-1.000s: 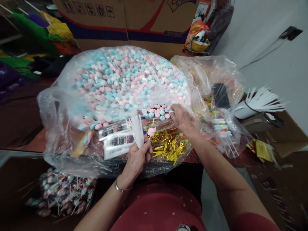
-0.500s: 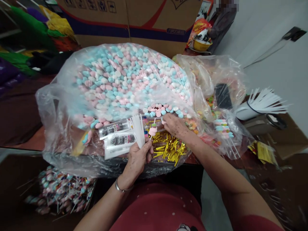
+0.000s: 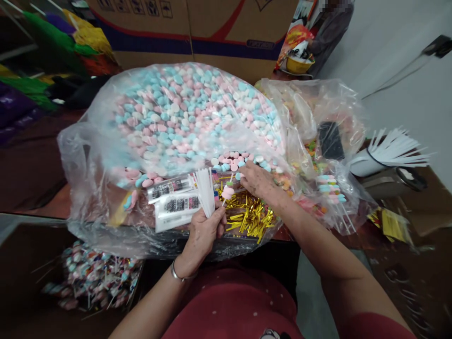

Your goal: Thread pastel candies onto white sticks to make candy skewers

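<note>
My left hand (image 3: 208, 230) is closed around a fan of white sticks (image 3: 205, 193). Between its thumb and fingers it also grips one stick carrying a pink marshmallow (image 3: 228, 192) with a small green piece above it. Just to the right, my right hand (image 3: 257, 181) has its fingers pinched at a light blue marshmallow (image 3: 238, 176), partly hidden by the fingertips. Loose pink, blue and white marshmallows (image 3: 233, 166) lie just beyond it, at the mouth of a large clear bag (image 3: 79, 141) full of them. Gold twist ties (image 3: 252, 219) are heaped below the right hand.
Printed clear packets (image 3: 176, 207) lie left of the sticks. At right are a bag of colourful gummies (image 3: 307, 202), a black phone (image 3: 331, 140), several skewered marshmallow sticks (image 3: 331, 188) and a bundle of white sticks (image 3: 395, 148). A box of wrapped candy sticks (image 3: 102, 278) stands lower left.
The view has shifted slightly. My right hand stays close to the loose marshmallows, with a light blue one now showing at its fingertips. My left hand keeps its hold on the sticks.
</note>
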The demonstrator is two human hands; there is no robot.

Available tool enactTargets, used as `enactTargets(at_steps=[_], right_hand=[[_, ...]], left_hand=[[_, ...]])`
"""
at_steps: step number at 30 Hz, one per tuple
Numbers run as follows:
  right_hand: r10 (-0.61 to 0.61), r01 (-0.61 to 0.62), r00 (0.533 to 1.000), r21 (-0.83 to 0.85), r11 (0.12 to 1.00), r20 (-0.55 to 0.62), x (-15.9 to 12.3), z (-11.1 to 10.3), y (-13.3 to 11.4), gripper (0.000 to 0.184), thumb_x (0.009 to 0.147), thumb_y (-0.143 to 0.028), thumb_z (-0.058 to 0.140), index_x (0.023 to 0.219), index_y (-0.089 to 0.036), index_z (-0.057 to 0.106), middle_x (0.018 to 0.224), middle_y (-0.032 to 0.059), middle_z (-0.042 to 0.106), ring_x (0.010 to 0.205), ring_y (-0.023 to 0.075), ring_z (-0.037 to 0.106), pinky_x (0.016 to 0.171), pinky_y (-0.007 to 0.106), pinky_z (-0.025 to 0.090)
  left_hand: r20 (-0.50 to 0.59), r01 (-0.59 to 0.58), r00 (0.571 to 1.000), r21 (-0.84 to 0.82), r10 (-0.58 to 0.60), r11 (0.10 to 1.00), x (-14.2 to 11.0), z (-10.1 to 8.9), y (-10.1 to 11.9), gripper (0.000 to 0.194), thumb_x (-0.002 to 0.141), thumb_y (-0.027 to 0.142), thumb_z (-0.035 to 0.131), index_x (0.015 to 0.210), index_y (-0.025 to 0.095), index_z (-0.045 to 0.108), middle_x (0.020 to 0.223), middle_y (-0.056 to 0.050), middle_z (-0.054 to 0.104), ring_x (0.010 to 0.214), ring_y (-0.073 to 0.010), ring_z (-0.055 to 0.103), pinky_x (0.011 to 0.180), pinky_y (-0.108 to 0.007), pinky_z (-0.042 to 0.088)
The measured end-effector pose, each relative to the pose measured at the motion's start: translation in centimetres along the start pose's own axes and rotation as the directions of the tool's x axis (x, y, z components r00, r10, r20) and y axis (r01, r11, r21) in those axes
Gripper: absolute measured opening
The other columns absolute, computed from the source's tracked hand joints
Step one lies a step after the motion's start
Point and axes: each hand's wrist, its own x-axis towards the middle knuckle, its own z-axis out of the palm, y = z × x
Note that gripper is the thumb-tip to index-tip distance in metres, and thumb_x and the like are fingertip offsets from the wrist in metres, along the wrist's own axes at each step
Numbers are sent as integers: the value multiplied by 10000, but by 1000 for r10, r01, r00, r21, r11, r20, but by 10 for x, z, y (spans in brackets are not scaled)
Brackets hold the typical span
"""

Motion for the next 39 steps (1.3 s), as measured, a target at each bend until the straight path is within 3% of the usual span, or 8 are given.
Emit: enactTargets(at_steps=[9, 17, 21, 25, 28, 39], right_hand=[[-210, 195, 974, -154, 969, -84, -25, 16, 7, 231, 908, -106, 474, 1069, -143, 637, 1114, 142, 599, 977, 245, 556, 753, 322, 432], [-154, 146, 976, -60, 987, -154, -22, 16, 11, 215, 912, -90, 444, 991, -123, 641, 1032, 134, 595, 912, 228, 541, 730, 311, 426], [-121, 128, 971, 20, 992, -204, -22, 12, 12, 251, 949, -129, 415, 1050, -139, 645, 1030, 113, 582, 911, 210, 543, 723, 293, 426], [-196, 207, 974, 91, 974, -116, -19, 15, 11, 242, 938, -134, 464, 1084, -173, 653, 1016, 85, 572, 897, 184, 539, 747, 272, 435], [-188, 191, 981, 84, 978, -47, -15, 20, 7, 187, 933, -143, 498, 1015, -171, 663, 1002, 84, 576, 857, 174, 532, 714, 260, 433], [-185, 186, 980, -14, 982, 70, -6, 6, 0, 276, 952, -134, 427, 1084, -157, 669, 1103, 111, 640, 949, 199, 582, 735, 272, 428]], left_hand=[[-21, -74, 997, 83, 76, 994, -1, -2, -10, 252, 748, 384, 729, 820, 146, 688, 534, 56, 542, 377, -52, 415, 383, -187, 325], [-54, -109, 991, 191, 122, 975, -1, -6, -21, 263, 757, 380, 724, 900, 159, 737, 514, 57, 547, 418, -81, 447, 431, -206, 372], [-65, -131, 986, 252, 152, 959, -2, -7, -23, 226, 757, 360, 723, 866, 163, 745, 519, 54, 537, 453, -88, 436, 451, -210, 366], [-61, -133, 986, 291, 157, 948, -3, -6, -18, 199, 752, 350, 723, 830, 168, 741, 543, 51, 545, 468, -91, 434, 467, -218, 367], [-64, -106, 990, 278, 129, 955, -4, -4, -13, 211, 748, 355, 717, 839, 166, 734, 512, 56, 535, 448, -94, 443, 453, -218, 363], [-57, -33, 998, 9, 34, 999, 1, -4, -8, 297, 766, 429, 717, 869, 164, 631, 566, 60, 581, 357, -47, 410, 357, -176, 314]])
